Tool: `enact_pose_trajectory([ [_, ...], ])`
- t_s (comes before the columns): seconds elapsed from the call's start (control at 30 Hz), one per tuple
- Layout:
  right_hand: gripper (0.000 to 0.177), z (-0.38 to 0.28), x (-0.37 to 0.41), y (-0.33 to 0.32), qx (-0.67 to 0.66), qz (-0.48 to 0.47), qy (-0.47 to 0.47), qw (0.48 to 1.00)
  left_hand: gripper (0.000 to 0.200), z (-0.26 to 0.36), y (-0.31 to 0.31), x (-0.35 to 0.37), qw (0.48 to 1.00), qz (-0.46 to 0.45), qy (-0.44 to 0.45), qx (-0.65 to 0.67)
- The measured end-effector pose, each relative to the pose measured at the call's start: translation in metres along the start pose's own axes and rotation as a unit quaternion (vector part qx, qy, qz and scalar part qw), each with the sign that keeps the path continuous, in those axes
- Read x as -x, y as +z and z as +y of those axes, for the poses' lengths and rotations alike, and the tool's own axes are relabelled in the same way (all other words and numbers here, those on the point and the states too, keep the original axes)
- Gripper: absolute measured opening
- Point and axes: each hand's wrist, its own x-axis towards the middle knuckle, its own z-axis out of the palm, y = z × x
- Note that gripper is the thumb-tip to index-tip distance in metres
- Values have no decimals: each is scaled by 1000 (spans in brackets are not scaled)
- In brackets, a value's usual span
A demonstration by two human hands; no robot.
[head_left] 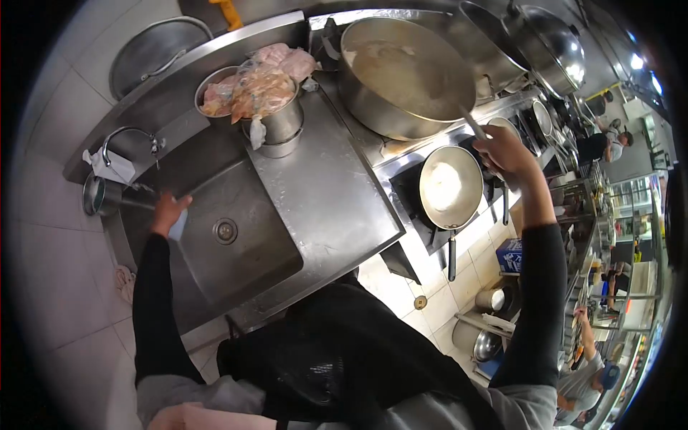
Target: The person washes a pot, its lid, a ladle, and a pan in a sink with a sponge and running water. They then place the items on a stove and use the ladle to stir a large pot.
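My right hand (505,152) is closed around the metal handle (473,123) of a long utensil. It reaches over the rim of a big steel pot (380,118) of cloudy brownish liquid; its working end cannot be made out. Just below stands a frying pan (450,188) with a black handle, on the stove. Over the left side of the steel sink (265,247), my left hand (170,213) has its thumb stretched out. A light blue piece (178,226), perhaps a cloth or sponge, shows under its palm, and the fingers look curled on it.
Bagged raw meat (265,86) fills steel pots beside the sink. A curved faucet (107,147) and a small metal container (100,195) are at the sink's left. A lidded pot (548,50) stands behind the stove. Co-workers (584,387) are at the far right.
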Motion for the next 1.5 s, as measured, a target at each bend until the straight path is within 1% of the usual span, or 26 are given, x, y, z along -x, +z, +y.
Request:
enact_pose_trajectory([
  [0.03, 22, -5, -12, 3, -84, -66, 24, 994, 57, 4, 0, 24, 994, 14, -26, 106],
  [0.07, 21, -14, -15, 8, -127, -71, 42, 989, 54, 7, -5, 49, 976, 28, -53, 211],
  [0.1, 20, -12, -21, 14, -282, -86, 85, 952, 48, 3, -19, 68, 938, -72, -159, 300],
  [0.13, 19, -9, -26, 18, -430, -99, 124, 889, 44, -6, -32, 84, 872, -168, -260, 380],
  [0.17, 19, -9, -24, 15, -430, -100, 122, 889, 40, -23, -37, 106, 793, -174, -312, 494],
  [0.2, 19, -9, -20, 10, -543, -133, 141, 817, 37, -42, -40, 127, 697, -176, -356, 597],
  [0.23, 19, -9, -16, 6, -646, -164, 158, 728, 37, -57, -43, 146, 696, -175, -358, 597],
  [0.33, 18, 2, 5, -7, -631, -189, 120, 743, 37, -83, -50, 187, 744, -110, -334, 568],
  [0.4, 21, 4, 21, -20, -665, -194, 120, 711, 37, -86, -58, 202, 782, -67, -319, 532],
  [0.47, 23, 13, 34, -34, -649, -226, 94, 720, 38, -80, -63, 210, 769, -28, -348, 535],
  [0.53, 25, -5, 62, -43, -654, -194, 113, 722, 40, -76, -64, 211, 754, 11, -380, 536],
  [0.57, 27, -12, 75, -47, -657, -164, 134, 724, 38, -78, -63, 208, 773, 7, -375, 511],
  [0.6, 27, -3, 80, -56, -621, -221, 116, 743, 38, -79, -62, 209, 791, 5, -373, 485],
  [0.73, 18, -14, 124, -72, -590, -290, 56, 752, 35, -92, -47, 196, 823, 16, -385, 417],
  [0.77, 19, -25, 140, -70, -594, -230, 68, 768, 34, -54, -65, 199, 827, 38, -374, 418],
  [0.8, 24, -35, 157, -66, -595, -175, 80, 780, 34, -66, -57, 200, 829, 49, -360, 425],
  [0.87, 40, -28, 173, -65, -584, -217, 59, 780, 30, -64, -58, 198, 820, 57, -367, 436],
  [0.93, 50, -35, 191, -51, -542, -165, 40, 823, 24, -38, -77, 208, 821, 105, -334, 451],
  [0.97, 52, -27, 193, -52, -550, -241, 39, 798, 25, -33, -82, 214, 805, 129, -311, 488],
  [1.0, 55, -20, 192, -53, -559, -308, 36, 769, 26, -29, -93, 218, 804, 137, -343, 466],
  [1.03, 55, -26, 193, -46, -539, -335, 43, 772, 27, -20, -107, 225, 804, 162, -353, 450],
  [1.1, 56, -55, 198, -20, -509, -405, 42, 758, 28, -12, -124, 240, 802, 190, -366, 433],
  [1.2, 67, -123, 211, 38, -416, -331, 132, 837, 32, -1, -143, 267, 777, 239, -371, 449],
  [1.33, 64, -169, 186, 128, -251, -456, 87, 849, 29, 11, -160, 310, 735, 317, -351, 486],
  [1.4, 48, -195, 166, 187, -211, -525, 37, 823, 27, 10, -161, 327, 729, 337, -337, 492],
  [1.5, 9, -230, 129, 292, -243, -591, 23, 769, 24, 17, -161, 346, 745, 363, -335, 448],
])
